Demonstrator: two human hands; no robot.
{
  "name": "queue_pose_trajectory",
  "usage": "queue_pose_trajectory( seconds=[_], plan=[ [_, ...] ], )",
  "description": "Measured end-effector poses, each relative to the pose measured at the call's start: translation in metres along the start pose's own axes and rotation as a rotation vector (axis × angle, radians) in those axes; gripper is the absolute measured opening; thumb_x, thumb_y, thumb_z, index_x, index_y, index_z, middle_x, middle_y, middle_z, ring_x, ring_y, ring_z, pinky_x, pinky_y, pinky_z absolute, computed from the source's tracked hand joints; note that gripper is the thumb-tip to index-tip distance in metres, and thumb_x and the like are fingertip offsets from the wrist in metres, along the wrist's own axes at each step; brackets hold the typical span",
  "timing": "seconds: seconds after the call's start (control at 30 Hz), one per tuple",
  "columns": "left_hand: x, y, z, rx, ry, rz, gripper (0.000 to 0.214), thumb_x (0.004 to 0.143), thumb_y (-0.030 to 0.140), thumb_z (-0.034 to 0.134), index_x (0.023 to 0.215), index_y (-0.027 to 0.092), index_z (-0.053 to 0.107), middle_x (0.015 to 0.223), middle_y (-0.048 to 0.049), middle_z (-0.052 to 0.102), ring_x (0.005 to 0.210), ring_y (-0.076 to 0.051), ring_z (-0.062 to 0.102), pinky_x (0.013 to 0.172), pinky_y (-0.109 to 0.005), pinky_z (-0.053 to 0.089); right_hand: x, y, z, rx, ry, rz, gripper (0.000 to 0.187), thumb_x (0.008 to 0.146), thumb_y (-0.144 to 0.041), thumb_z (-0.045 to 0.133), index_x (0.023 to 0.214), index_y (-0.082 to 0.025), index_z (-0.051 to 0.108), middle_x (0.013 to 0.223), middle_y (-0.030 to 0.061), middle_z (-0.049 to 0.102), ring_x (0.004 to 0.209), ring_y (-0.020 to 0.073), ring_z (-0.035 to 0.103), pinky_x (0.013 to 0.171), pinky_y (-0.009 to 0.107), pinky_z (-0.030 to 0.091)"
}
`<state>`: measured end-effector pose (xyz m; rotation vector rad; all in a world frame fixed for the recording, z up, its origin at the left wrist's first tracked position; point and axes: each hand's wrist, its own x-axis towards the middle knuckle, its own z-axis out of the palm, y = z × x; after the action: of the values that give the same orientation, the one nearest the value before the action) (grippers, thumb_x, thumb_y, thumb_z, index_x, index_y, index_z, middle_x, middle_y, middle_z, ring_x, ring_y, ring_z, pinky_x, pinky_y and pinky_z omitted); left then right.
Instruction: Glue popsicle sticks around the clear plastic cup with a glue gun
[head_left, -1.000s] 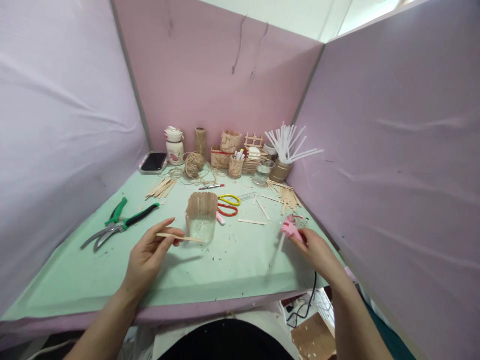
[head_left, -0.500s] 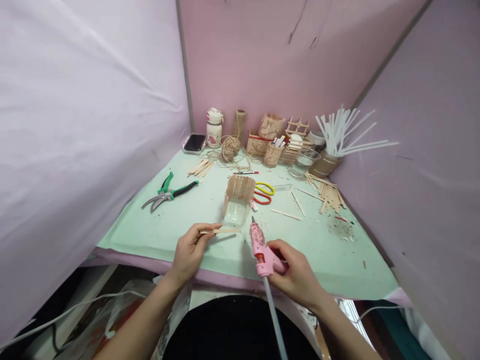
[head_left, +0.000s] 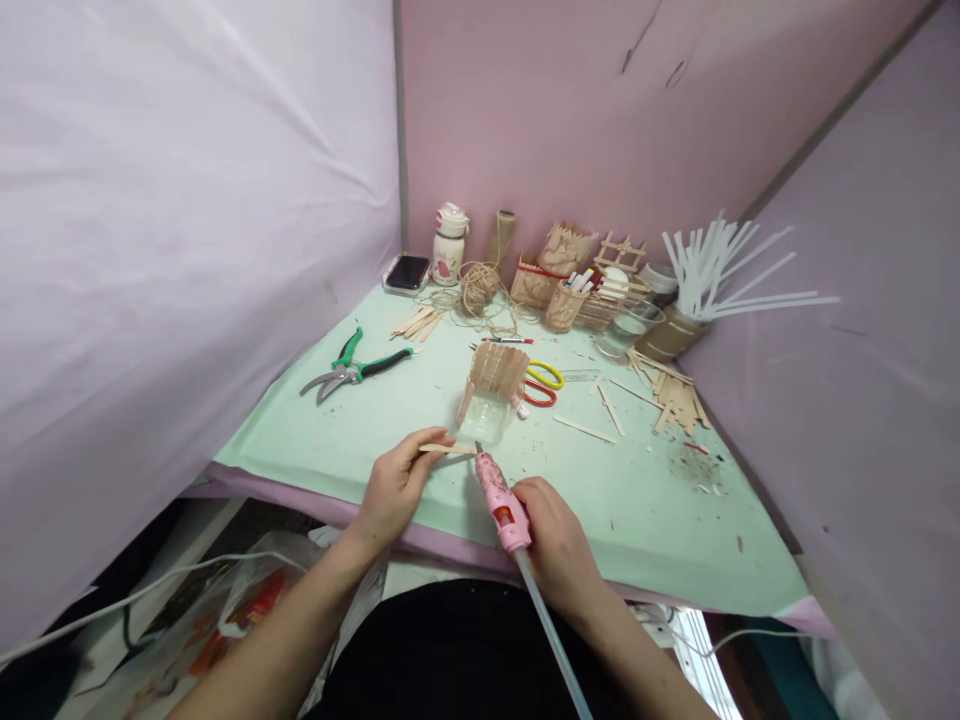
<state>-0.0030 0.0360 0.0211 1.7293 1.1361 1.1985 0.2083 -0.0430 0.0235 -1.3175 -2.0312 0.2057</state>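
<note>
Pinched in my left hand [head_left: 397, 482] is a flat wooden craft stick [head_left: 454, 449], held level above the table's front part. My right hand [head_left: 553, 535] is wrapped round the handle of a pink hot glue gun [head_left: 501, 498]. Its nozzle is at the stick's right end; whether they touch I cannot tell. A long clear glue stick [head_left: 551, 630] runs out of the gun's back end. Just beyond the nozzle stands a clear container [head_left: 484, 418], with craft sticks covering its back and left side [head_left: 500, 370].
Green-handled pruning shears [head_left: 349, 368] lie on the left. Scissors [head_left: 541, 390] and loose sticks [head_left: 585, 430] are right of the container. A twine ball [head_left: 478, 288], a bottle [head_left: 450, 245], a phone [head_left: 407, 271] and a holder of white glue sticks [head_left: 675, 333] stand along the back.
My right hand has brought the glue gun left, so its nozzle is now at the craft stick's end. The whole view has shifted slightly, with the table's things appearing further right.
</note>
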Motion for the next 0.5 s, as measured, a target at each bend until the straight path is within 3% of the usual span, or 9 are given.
queue_pose_trajectory(
  seconds=[0.23,0.5],
  plan=[
    [0.000,-0.002,0.002,-0.061,0.031,0.015,0.027,0.093,0.030,0.051,0.117,0.020,0.056,0.104,-0.0057,0.076,0.096,-0.018,0.072,0.086,-0.031,0.057,0.005,-0.007,0.009,-0.014,-0.022,-0.031,0.009,0.093,-0.018,0.045,0.099,-0.017,0.051,0.091,0.0089,0.056,0.081,0.0216,0.051,0.069,0.034,0.044],
    [-0.001,-0.002,0.006,-0.200,0.077,-0.095,0.018,0.089,0.033,0.059,0.100,0.021,0.050,0.101,-0.0063,0.077,0.096,-0.020,0.072,0.082,-0.031,0.057,0.004,-0.013,0.010,-0.113,-0.111,-0.027,0.009,0.088,-0.018,0.051,0.097,-0.017,0.055,0.091,0.0086,0.055,0.081,0.0227,0.049,0.070,0.035,0.043]
  ],
)
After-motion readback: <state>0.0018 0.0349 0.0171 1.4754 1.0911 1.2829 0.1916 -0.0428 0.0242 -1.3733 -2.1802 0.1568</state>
